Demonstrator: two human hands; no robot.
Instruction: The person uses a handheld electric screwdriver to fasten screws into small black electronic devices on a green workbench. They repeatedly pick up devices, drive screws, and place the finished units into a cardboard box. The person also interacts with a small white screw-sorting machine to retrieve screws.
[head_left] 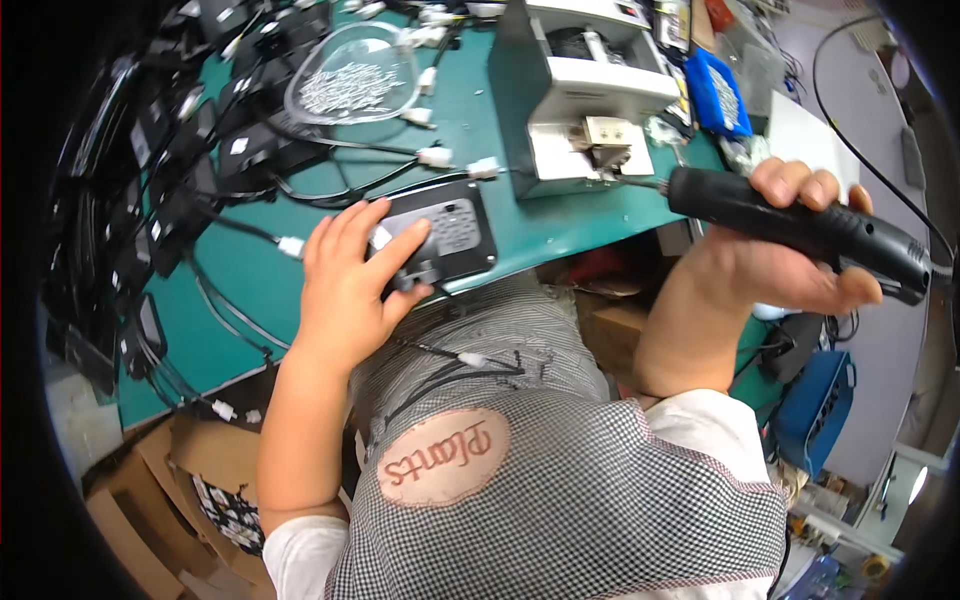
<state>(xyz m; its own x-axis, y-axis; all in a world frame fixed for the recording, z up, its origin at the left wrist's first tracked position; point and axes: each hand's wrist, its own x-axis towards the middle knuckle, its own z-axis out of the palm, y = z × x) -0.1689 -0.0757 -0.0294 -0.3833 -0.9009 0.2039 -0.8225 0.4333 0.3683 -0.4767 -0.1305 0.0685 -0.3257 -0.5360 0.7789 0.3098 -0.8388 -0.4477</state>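
Note:
My right hand [755, 265] is wrapped around a black corded electric screwdriver [735, 200], held nearly level. Its thin bit points left, and the tip reaches the front outlet of a boxy screw feeder [610, 82]; whether a screw is on it is too small to tell. At the table's near edge, my left hand [345, 270] grips a flat black rectangular device [484, 232] with a grey perforated panel. The fingers lie over its left side, and the thumb presses by a small dark fitting [425, 272]. A cable with a white connector [472, 359] hangs onto my lap.
A clear bowl [292, 100] of small screws stands at the back left. Several black cabled devices [265, 150] crowd the green table's [235, 345] left side. A blue tray [742, 125] of small parts sits right of the feeder. A cardboard box [215, 450] stands below left.

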